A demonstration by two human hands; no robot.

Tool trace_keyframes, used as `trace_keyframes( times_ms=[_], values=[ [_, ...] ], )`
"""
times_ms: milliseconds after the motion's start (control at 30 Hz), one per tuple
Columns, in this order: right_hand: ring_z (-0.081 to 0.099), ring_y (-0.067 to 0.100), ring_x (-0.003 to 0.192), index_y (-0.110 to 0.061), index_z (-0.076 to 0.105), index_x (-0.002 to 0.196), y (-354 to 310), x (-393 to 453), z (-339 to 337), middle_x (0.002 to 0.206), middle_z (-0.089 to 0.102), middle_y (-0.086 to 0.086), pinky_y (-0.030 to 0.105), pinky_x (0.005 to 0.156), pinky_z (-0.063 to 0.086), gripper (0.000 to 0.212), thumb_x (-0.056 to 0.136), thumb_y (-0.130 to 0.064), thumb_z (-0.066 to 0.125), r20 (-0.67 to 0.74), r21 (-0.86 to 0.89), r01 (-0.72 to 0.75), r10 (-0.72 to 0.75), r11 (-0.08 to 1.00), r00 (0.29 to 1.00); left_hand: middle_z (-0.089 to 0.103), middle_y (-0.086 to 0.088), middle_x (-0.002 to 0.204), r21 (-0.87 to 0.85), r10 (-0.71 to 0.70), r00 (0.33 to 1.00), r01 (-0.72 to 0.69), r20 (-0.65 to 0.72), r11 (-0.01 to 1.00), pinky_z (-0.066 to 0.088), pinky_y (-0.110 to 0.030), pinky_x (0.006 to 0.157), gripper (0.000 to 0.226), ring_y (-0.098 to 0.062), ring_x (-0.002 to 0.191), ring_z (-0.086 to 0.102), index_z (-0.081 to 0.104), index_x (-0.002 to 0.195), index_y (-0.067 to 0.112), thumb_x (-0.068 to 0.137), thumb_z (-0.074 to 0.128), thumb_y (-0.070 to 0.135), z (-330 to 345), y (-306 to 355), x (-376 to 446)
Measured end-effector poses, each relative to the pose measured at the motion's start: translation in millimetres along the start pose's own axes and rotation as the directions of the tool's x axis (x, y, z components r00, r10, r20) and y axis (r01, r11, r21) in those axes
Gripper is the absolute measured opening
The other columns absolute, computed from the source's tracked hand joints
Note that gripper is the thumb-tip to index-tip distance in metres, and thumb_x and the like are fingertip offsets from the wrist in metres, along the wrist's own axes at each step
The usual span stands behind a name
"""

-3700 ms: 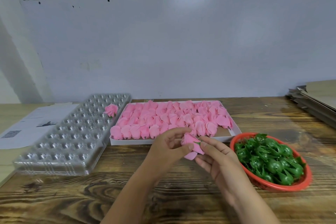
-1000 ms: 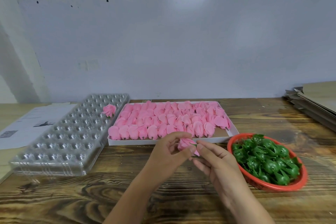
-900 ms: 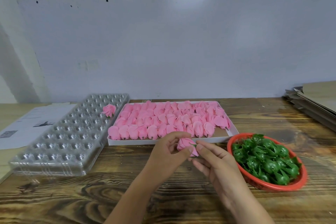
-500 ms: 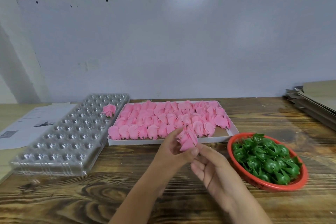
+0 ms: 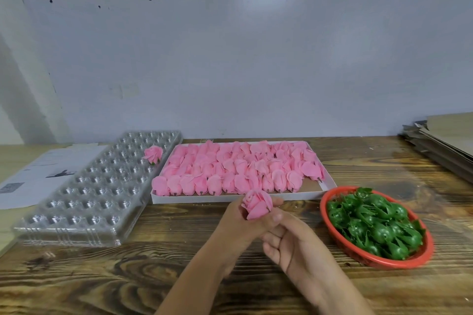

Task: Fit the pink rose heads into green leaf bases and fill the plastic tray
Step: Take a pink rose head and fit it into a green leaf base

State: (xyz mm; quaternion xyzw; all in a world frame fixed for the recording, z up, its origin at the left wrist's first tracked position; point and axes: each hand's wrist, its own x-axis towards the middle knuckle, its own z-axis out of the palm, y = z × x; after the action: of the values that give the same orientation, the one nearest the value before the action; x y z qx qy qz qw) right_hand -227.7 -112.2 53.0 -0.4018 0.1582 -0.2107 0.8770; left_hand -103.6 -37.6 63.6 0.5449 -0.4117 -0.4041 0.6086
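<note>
One rose head (image 5: 256, 204) stands upright above the left hand (image 5: 243, 225), whose fingers and thumb are curled round its lower part. A second ago both hands were pinching it, held lower and lying over on its side; now the bloom has been turned to face up and lifted a little. The right hand (image 5: 294, 245) has let go and sits just below and beside the left, palm up, fingers loosely curled and holding nothing. Whether it touches the left hand's fingertips I cannot tell, and the green base is hidden inside the left-hand grip, so the fit itself is probably done but cannot be confirmed from here.

That release suggests the joining step is over and this piece is ready to be set down. The plastic tray (image 5: 84, 212) lies well to the left on the wooden table (image 5: 179, 276), and only one finished rose (image 5: 153, 154) sits in it, near its far right corner, as it did before; almost every pocket is unfilled. Behind the hands, the white box of pink heads (image 5: 230, 171) looks nearly full, and the red basket of leaf bases (image 5: 373, 225) stands to the right, untouched. The task is barely begun.
</note>
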Motion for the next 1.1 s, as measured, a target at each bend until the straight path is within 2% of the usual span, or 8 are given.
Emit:
trace_keyframes(
  times_ms=[233,300,467,733,833,967,1033,1100],
  values=[
    [0.071,0.019,0.077,0.000,0.074,0.108,5,4,-8,0.104,0.069,0.020,0.027,0.063,0.060,0.029,0.086,-0.017,0.067,0.019,0.238,-0.052,0.049,0.970,0.999,0.066,0.012,0.130,-0.003,0.146,0.989,-0.147,-0.030,0.989,0.056,-0.029,0.093,0.071,-0.008,0.119,0.064,0.063,0.127,0.042,0.063,0.091,0.055,4,1,0],
    [0.070,0.020,0.082,-0.002,0.073,0.113,7,4,-8,0.109,0.065,0.021,0.027,0.067,0.059,0.031,0.087,-0.018,0.066,0.027,0.225,-0.068,0.063,0.972,0.998,0.065,0.016,0.131,0.105,0.237,0.969,-0.229,-0.073,0.968,0.055,-0.028,0.096,0.060,-0.006,0.123,0.062,0.066,0.121,0.044,0.068,0.083,0.064,5,7,0],
    [0.070,0.022,0.078,0.003,0.071,0.114,12,6,-10,0.105,0.068,0.024,0.029,0.065,0.060,0.036,0.084,-0.017,0.067,0.035,0.255,-0.097,0.091,0.962,0.995,0.074,0.014,0.115,0.271,0.344,0.936,-0.313,-0.075,0.910,0.054,-0.018,0.090,0.015,-0.007,0.109,0.069,0.077,0.090,0.040,0.076,0.078,0.042,8,11,1],
    [0.064,0.021,0.064,0.001,0.069,0.115,12,4,-12,0.083,0.065,0.019,0.028,0.056,0.055,0.046,0.077,-0.025,0.072,0.082,0.189,-0.142,0.129,0.972,0.988,0.075,0.008,0.112,0.273,0.244,0.970,-0.239,0.017,0.932,0.055,-0.019,0.088,0.065,-0.010,0.106,0.071,0.055,0.127,0.053,0.077,0.086,0.026,2,9,-2],
    [0.066,0.024,0.082,-0.013,0.069,0.122,11,1,-12,0.100,0.067,0.020,0.029,0.062,0.054,0.041,0.087,-0.034,0.066,0.121,0.109,-0.120,0.106,0.987,0.987,0.078,0.006,0.105,0.272,0.238,0.971,-0.231,0.007,0.934,0.057,-0.021,0.087,0.063,-0.011,0.098,0.074,0.053,0.128,0.055,0.080,0.084,0.031,5,10,-3],
    [0.065,0.024,0.098,-0.027,0.068,0.123,11,0,-13,0.119,0.066,0.022,0.033,0.077,0.055,0.052,0.072,-0.020,0.072,0.163,-0.071,0.028,-0.016,0.997,0.986,0.078,0.005,0.098,0.299,0.253,0.966,-0.225,-0.056,0.927,0.058,-0.032,0.089,0.061,-0.011,0.094,0.074,0.053,0.127,0.058,0.076,0.083,0.044,5,7,-1],
    [0.064,0.025,0.102,-0.036,0.068,0.122,12,0,-10,0.119,0.064,0.027,0.032,0.088,0.056,0.057,0.071,-0.009,0.069,0.098,-0.341,0.182,-0.158,0.922,0.983,0.077,0.008,0.098,0.333,0.251,0.964,-0.210,-0.087,0.919,0.057,-0.036,0.093,0.061,-0.010,0.095,0.073,0.054,0.125,0.059,0.071,0.080,0.050,4,5,0],
    [0.069,0.019,0.102,-0.045,0.066,0.120,14,-1,-3,0.112,0.072,0.013,0.022,0.086,0.055,0.059,0.075,-0.006,0.068,0.120,-0.531,0.331,-0.317,0.780,0.941,0.077,0.010,0.098,0.346,0.265,0.960,-0.219,-0.091,0.912,0.054,-0.033,0.099,0.058,-0.008,0.101,0.071,0.055,0.123,0.058,0.070,0.078,0.051,5,4,1]
  ],
)
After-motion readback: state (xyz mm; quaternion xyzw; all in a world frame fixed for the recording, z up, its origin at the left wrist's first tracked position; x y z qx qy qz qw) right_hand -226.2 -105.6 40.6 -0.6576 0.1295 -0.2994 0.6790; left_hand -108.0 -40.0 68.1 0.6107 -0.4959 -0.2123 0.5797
